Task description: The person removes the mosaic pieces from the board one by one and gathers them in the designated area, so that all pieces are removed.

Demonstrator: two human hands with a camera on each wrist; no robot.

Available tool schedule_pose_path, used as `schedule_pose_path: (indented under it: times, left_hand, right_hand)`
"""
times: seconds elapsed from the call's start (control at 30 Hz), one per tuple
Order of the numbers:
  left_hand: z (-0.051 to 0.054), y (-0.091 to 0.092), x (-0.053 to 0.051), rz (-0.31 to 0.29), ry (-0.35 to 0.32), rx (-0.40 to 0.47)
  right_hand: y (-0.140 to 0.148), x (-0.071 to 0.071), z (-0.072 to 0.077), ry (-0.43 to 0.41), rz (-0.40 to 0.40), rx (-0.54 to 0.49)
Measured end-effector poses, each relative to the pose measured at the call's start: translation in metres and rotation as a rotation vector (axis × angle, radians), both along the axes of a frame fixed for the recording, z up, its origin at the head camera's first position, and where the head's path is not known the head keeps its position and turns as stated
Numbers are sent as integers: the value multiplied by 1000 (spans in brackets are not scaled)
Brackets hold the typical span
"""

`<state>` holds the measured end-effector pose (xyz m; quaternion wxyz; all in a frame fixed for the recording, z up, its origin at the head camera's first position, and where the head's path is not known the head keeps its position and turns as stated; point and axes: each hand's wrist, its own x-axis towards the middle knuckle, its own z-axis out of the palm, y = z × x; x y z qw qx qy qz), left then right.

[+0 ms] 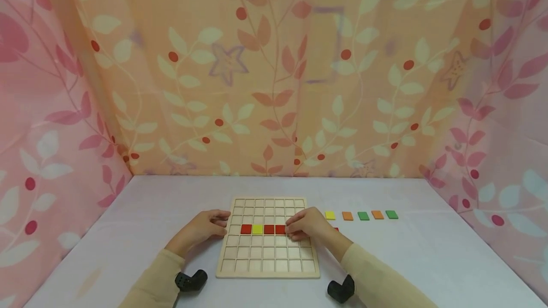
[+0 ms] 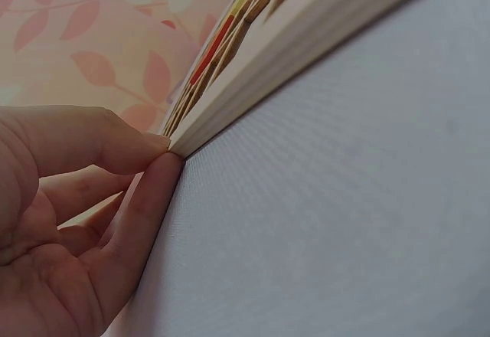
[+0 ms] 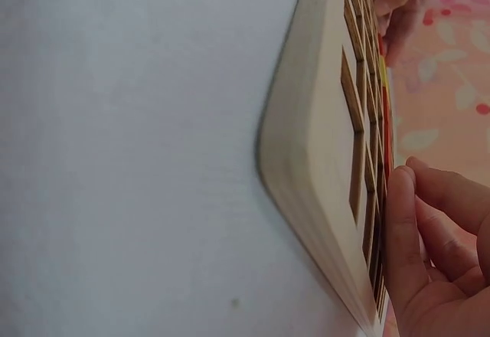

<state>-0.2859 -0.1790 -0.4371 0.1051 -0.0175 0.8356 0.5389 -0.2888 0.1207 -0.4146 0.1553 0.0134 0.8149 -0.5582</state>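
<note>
A wooden grid board (image 1: 267, 274) lies on the table with a row of square tiles in its cells: a red tile (image 1: 246, 229), a yellow tile (image 1: 257, 229), then two more red. My right hand (image 1: 310, 226) is at the right end of this row, fingertips at the last red tile (image 1: 280, 229). In the right wrist view, thumb and forefinger come together beside the red, though the exact contact is partly hidden. Against the board's left edge rests my left hand (image 1: 201, 228), thumb and fingers spaced apart along it. The left wrist view shows its thumb (image 2: 99, 142) touching the rim.
Right of the board runs a row of loose tiles: yellow (image 1: 329, 215), orange (image 1: 347, 216), green (image 1: 363, 216), another orange and another green. A red tile (image 1: 336, 229) is partly covered by my right wrist. Patterned curtains (image 1: 274, 108) bound the white table (image 1: 171, 194).
</note>
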Motion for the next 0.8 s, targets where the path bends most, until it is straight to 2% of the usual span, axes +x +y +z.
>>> schedule_pose_path:
  times: [0.2, 0.53, 0.8]
  left_hand:
    - [1, 0, 1, -8, 5, 5]
    - [0, 2, 0, 10, -11, 5]
    - [1, 1, 1, 7, -12, -6]
  right_hand:
    - [-2, 0, -1, 5, 2, 21]
    - [-6, -4, 0, -3, -15, 39]
    - [-8, -7, -2, 6, 3, 45]
